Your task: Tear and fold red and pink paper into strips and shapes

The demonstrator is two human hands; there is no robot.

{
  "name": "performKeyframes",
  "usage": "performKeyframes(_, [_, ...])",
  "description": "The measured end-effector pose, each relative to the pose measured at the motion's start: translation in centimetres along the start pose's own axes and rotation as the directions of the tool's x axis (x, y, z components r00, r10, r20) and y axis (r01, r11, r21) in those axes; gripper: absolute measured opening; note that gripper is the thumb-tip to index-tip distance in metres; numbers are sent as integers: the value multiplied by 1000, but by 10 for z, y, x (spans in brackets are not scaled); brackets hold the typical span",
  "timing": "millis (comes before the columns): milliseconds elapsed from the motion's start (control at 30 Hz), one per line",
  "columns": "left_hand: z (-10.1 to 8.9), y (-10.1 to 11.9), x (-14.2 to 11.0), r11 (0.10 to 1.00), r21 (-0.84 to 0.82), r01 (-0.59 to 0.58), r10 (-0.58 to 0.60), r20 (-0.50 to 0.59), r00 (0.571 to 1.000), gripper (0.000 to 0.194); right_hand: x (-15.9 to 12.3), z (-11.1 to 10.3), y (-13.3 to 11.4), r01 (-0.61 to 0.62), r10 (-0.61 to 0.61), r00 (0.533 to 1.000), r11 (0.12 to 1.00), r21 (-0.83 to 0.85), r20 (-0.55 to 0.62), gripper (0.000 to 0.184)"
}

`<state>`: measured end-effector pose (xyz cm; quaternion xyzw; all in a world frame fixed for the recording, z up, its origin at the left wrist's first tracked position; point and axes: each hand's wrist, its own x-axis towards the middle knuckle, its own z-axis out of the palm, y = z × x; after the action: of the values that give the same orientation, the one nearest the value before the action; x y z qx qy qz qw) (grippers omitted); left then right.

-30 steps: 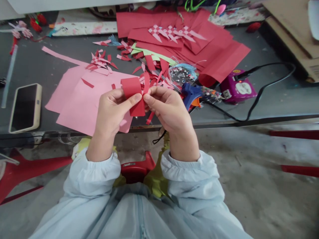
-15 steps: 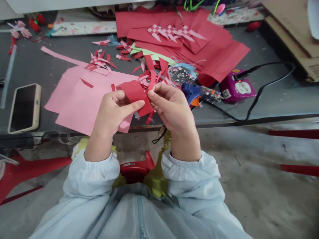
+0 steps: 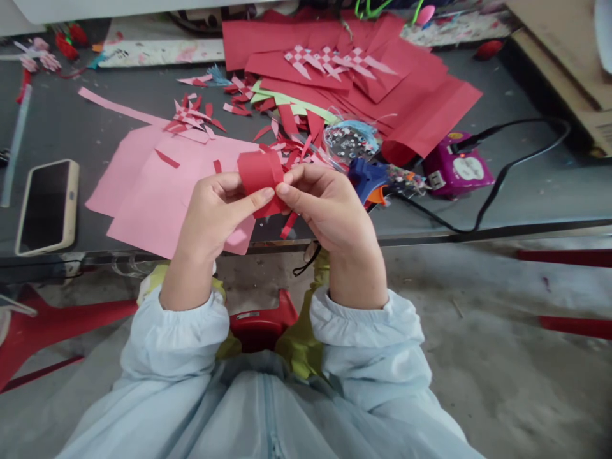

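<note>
Curled red paper piece (image 3: 255,171) clamped between both hands, above the right edge of the flat pink paper sheets (image 3: 153,197).
Head view: the left hand (image 3: 209,213) pinches the piece between thumb and fingers; the right hand (image 3: 329,207) pinches its right edge. Left of the pink sheets lies a black-screened phone in a beige case (image 3: 46,207); right of them, a blue plastic tool with an orange trigger (image 3: 367,178).

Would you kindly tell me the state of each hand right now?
Left hand: closed, holding red paper.
Right hand: closed, pinching red paper too.
</note>
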<state>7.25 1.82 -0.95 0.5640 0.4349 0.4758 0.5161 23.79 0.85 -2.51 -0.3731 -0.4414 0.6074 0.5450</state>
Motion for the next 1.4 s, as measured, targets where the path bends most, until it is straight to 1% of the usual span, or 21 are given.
performKeyframes(233, [3,-1,-1,1000,13,-6,7,-47,999,25,1,3,3,44,-44,998,999,-3,-39,42])
performKeyframes(433, [6,0,-2,1000,-9,4,-5,-103,995,27,3,8,5,44,-41,998,998,55,-51,43])
performKeyframes(533, [7,-1,-2,1000,-30,-4,0,-113,994,29,4,8,6,44,-41,998,997,67,-41,42])
performKeyframes(767, [6,1,-2,999,-13,-32,30,-157,987,28,5,8,4,12,-8,999,997,76,-51,43])
performKeyframes(833, [5,1,-2,999,-10,-33,31,-164,986,27,5,8,2,-4,7,1000,996,87,-31,42])
performKeyframes(967, [2,1,-1,1000,12,-17,19,-193,981,27,4,6,-1,-76,74,997,995,57,29,44])
performKeyframes(1033, [1,1,-1,1000,7,-18,19,-184,983,28,4,5,-1,-89,87,996,995,47,33,44])
performKeyframes(1200, [1,1,-3,1000,4,-10,10,-120,993,23,3,6,1,-35,35,999,999,28,17,40])
performKeyframes(1400, [3,0,-3,999,28,-19,24,-173,985,17,4,7,3,16,-17,1000,1000,-9,-23,41])
